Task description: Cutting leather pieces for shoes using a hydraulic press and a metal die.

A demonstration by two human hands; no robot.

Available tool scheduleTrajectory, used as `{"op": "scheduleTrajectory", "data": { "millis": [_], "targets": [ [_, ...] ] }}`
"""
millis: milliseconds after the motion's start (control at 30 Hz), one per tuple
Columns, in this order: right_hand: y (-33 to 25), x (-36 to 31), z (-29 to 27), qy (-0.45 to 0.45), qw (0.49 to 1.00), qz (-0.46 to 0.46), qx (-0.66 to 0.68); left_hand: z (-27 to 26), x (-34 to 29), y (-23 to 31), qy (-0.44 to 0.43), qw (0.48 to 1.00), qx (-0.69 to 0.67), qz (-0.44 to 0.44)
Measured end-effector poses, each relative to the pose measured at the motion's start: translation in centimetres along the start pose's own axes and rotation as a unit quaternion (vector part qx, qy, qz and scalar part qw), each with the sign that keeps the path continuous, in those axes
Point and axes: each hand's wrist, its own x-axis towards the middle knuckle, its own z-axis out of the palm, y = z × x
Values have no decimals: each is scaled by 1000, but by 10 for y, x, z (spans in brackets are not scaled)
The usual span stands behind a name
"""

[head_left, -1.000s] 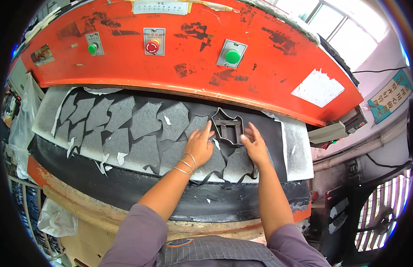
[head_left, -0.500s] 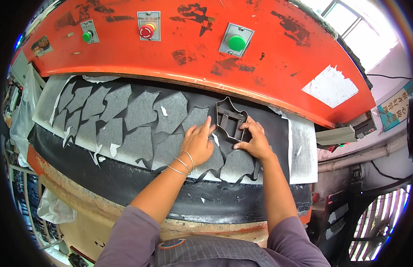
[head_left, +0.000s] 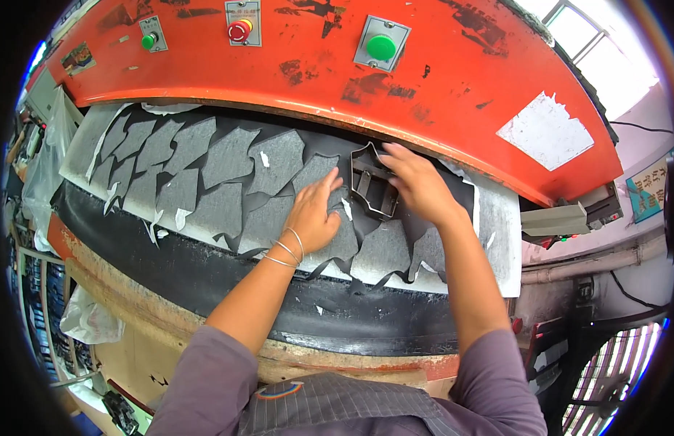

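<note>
Black bed (head_left: 206,283): cutting die (head_left: 372,187) between hands.

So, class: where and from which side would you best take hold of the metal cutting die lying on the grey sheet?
Probably by its thin upright walls, from above, pinching opposite sides. The die lies flat on the sheet, an open frame, so nothing offers from below. Its far edge sits under the orange press head, so come from the near side.

Orange press head (head_left: 438,94), green button (head_left: 381,47), red stop button (head_left: 238,31), white paper patch (head_left: 545,132)
</note>
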Motion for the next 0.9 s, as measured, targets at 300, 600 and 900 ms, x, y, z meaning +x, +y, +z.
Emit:
{"op": "scheduleTrajectory", "data": {
  "millis": [300, 600, 900],
  "targets": [
    [7, 69, 18, -136, 965, -192, -116, 13, -2, -16, 139, 987, -74, -13],
    [2, -6, 56, 20, 928, 369, 39, 17, 5, -13, 24, 996, -20, -79],
    [-20, -63, 46, -55, 963, 229, 129, 14, -1, -10, -6, 997, 68, -27]
  ]
}}
